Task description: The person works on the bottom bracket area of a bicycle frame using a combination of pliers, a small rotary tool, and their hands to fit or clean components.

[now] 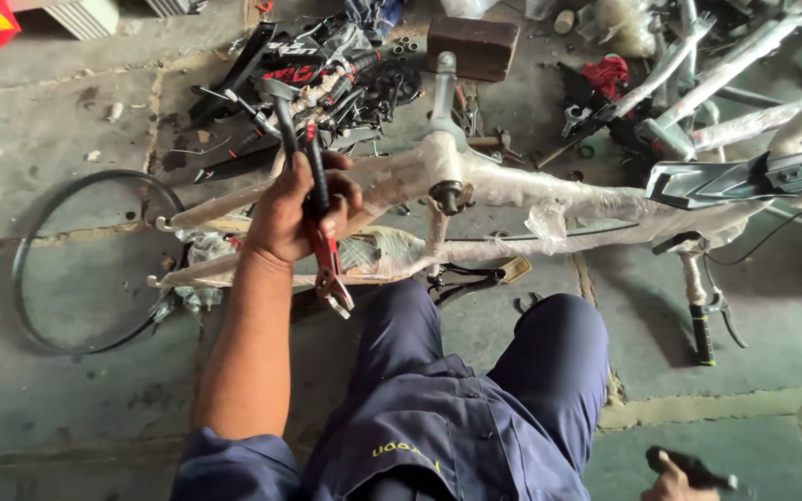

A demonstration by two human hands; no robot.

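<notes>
Gripping two tools at once, your left hand [294, 215] is stretched out in front of you with the forearm nearly straight and the fingers curled tight around both handles. One's a hammer [282, 111] with a dark handle, its head sticking up past your knuckles. The other's a pair of red-handled pliers [325, 243] hanging down below your little finger, jaws pointing toward your knee.

Right under and behind those fingers is the bike frame [503, 190], lying flat on the concrete floor [76, 390] and wrapped in cloudy plastic, with the bottom bracket just beside your fingertips. A loose black tire [25, 243] lies well off past your wrist.

Your right hand [675, 481] is down at the lower corner, closed around something dark; can't tell what it is.
</notes>
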